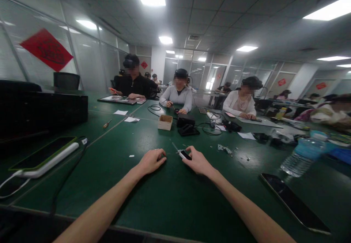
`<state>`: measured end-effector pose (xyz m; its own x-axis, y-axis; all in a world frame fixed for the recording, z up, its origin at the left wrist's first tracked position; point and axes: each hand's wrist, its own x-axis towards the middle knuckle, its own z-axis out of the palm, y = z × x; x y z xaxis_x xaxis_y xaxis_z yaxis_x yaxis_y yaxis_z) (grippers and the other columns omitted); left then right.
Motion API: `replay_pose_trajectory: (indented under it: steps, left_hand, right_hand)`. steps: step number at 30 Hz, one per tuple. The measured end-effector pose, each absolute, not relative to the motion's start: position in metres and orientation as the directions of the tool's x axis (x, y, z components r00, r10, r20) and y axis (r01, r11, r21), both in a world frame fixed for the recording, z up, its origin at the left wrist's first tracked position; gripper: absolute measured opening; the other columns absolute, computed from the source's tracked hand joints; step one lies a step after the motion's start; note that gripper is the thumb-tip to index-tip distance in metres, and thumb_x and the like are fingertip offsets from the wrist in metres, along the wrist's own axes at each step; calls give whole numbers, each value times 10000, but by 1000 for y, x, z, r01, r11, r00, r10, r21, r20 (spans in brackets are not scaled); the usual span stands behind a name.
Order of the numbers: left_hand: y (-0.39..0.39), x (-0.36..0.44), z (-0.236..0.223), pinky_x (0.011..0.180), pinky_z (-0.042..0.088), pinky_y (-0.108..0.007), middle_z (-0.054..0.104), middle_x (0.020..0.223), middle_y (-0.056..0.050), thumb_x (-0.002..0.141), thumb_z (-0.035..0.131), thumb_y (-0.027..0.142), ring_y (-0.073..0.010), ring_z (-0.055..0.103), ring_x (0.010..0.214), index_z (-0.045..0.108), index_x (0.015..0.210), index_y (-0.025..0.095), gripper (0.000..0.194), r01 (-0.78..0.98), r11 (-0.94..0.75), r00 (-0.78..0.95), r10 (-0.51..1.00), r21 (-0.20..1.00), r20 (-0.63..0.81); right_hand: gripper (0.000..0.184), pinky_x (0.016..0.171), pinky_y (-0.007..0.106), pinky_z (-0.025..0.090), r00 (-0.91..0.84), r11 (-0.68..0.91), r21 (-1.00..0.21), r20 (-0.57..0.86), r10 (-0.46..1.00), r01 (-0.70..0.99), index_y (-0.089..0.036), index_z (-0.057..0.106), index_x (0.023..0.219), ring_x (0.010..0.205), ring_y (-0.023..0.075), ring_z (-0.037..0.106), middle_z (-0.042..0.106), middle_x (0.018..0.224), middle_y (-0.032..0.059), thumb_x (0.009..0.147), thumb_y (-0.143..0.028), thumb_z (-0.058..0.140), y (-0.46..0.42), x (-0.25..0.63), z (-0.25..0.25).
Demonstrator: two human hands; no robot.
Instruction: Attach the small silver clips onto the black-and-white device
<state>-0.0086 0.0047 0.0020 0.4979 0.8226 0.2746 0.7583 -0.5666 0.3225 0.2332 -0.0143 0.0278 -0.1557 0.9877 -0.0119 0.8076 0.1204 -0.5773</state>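
Note:
My right hand (197, 160) rests on the green table (170, 195) with its fingers curled round a small white device with a dark face (184, 154). My left hand (151, 160) lies a short way to its left, fingers curled inward on the table; I cannot see anything in it. A thin light rod (174, 146) lies on the table just beyond the two hands.
A phone on a white power bank (45, 157) lies at the left, a dark phone (294, 202) and a water bottle (305, 155) at the right. A small wooden box (165, 122), black devices (188, 126), cables and small metal parts (224, 148) lie ahead. Several people work across the table.

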Motion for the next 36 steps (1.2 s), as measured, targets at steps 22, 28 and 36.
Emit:
replay_pose_trajectory:
  steps: [22,28,36]
  left_hand:
    - [1,2,2,797,457,-284,643,988,-36,919,515,232,-172,614,879,646,1023,213,168,714,-629,554,777,308,300]
    - [2,2,2,800,470,-274,652,1014,-39,914,488,185,-171,628,882,670,1036,227,223,706,-635,561,772,315,300]
    - [-2,5,3,768,466,-278,657,981,-32,887,542,254,-175,623,850,662,1007,225,172,732,-607,534,794,309,292]
  right_hand:
    - [232,777,313,432,-320,438,-459,315,893,773,-188,590,1096,873,195,545,607,908,58,906,-253,474,-25,218,-5]
    - [142,755,309,447,-317,441,-442,327,890,782,-192,611,936,847,187,535,600,892,53,906,-227,477,-26,215,-4]
    - [138,772,320,456,-337,470,-459,343,877,754,-186,606,982,864,191,539,607,916,52,896,-245,515,-25,216,-6]
